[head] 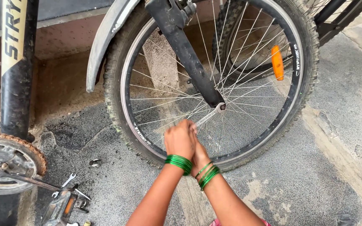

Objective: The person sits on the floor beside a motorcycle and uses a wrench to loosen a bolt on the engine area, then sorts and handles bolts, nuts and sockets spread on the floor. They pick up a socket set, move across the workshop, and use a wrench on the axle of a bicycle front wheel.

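**Two hands on a spanner at a bicycle's front axle**

Head view: Both hands close together around the handle of a silver spanner [206,117], whose far end sits on the axle nut [219,108] at the foot of the black fork [189,54]. The left hand [180,140] is wrapped shut over the handle, fingers curled tight; the right hand [200,155] lies just behind and partly under it, so how its grip closes cannot be told in full, though it presses against the same handle. Green bangles [180,163] ring both wrists. The wheel [302,83] stands upright on the grey floor [315,175], an orange reflector [277,62] among its spokes and a grey mudguard [101,46] arching over the tyre. A second wheel shows behind it. At the floor's left edge are a rusty chainring [9,161] with its crank, a pedal [61,207], a small spanner [68,180] beside it and a metal ring [94,162] lying apart.
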